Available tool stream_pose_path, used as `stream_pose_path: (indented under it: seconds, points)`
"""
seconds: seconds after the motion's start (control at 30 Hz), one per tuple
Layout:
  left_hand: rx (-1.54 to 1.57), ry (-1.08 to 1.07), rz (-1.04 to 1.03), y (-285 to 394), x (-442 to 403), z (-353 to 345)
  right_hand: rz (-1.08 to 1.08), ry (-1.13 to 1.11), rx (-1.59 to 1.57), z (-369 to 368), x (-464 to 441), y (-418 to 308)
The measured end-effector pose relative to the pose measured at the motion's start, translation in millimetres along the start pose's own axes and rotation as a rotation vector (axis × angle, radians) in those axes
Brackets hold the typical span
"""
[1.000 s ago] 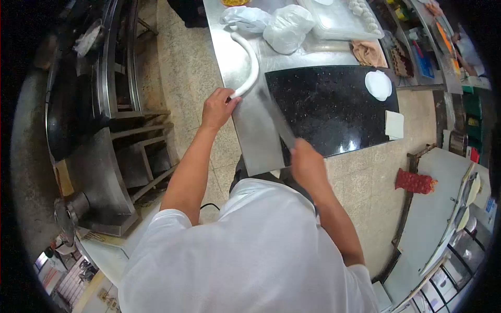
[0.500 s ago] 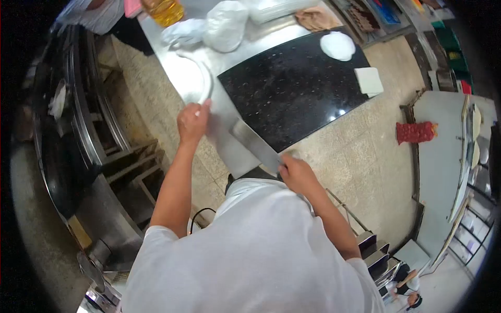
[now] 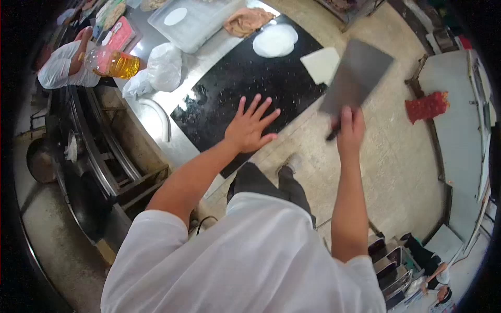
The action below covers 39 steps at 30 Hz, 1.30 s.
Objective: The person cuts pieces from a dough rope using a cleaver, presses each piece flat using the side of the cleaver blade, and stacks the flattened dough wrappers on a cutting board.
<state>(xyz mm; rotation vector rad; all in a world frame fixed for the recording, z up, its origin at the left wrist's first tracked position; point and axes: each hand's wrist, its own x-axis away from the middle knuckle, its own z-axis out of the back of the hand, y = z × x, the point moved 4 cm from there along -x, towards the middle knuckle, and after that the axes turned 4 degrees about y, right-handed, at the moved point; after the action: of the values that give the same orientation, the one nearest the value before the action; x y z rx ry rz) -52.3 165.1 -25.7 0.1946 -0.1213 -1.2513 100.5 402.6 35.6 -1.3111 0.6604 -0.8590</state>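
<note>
My left hand (image 3: 252,125) is spread, palm down, over the near part of the black board (image 3: 224,99); nothing is in it. Held up at the right, above the floor, is a wide cleaver (image 3: 360,75) with my right hand (image 3: 350,130) closed on its dark handle. A curved white dough roll (image 3: 159,119) lies on the steel table beside the board's left edge. Toward the board's far right rests a flat round white piece (image 3: 275,40), and a pale square scraper-like piece (image 3: 320,65) sits at its right corner.
Behind the board are a brown cloth (image 3: 248,22), a clear plastic tray (image 3: 195,23), a white plastic bag (image 3: 165,67) and an oil bottle (image 3: 121,64). A person (image 3: 62,65) in white is at the far left. Another person (image 3: 438,279) is at the lower right.
My left hand has let go of the dough roll and moved right over the board, fingers spreading. My right hand has raised the cleaver to the right. The view has turned.
</note>
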Motion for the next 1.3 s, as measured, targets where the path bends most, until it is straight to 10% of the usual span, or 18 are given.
stream_pose_path:
  seconds: [0.1, 0.23, 0.37, 0.43, 0.5, 0.83, 0.97, 1.3]
  points:
    - [-0.044, -0.011, 0.012, -4.1, -17.0, 4.0, -0.609, -0.055, -0.210, -39.2, -42.4, 82.8]
    - [0.034, -0.075, 0.098, -10.1, -13.8, -0.1, -0.734, -0.040, -0.180, -36.8, -6.6, 79.7]
    - [0.143, 0.011, -0.039, -7.2, -9.5, 25.3, -0.594, -0.562, 0.336, -48.4, 89.9, 61.6]
    - [0.134, -0.076, -0.321, -4.4, 13.4, -1.7, -0.123, -0.893, 0.518, -69.0, 142.8, 83.3]
    - [0.161, -0.114, -0.347, -2.7, 15.8, 0.6, -0.406, -0.890, 0.425, -88.6, 153.4, 81.4]
    - [0.044, 0.068, -0.256, -27.1, -64.8, 6.2, -0.348, -0.756, 0.623, -90.2, 72.0, 75.1]
    - [0.295, -0.283, -0.741, 9.9, 15.6, -15.2, -0.385, -0.702, 0.549, -76.7, 173.7, 78.0]
    - [0.114, -0.041, -0.512, -34.3, -60.8, -4.9, -0.374, -0.794, 0.915, -104.9, 73.6, 40.4]
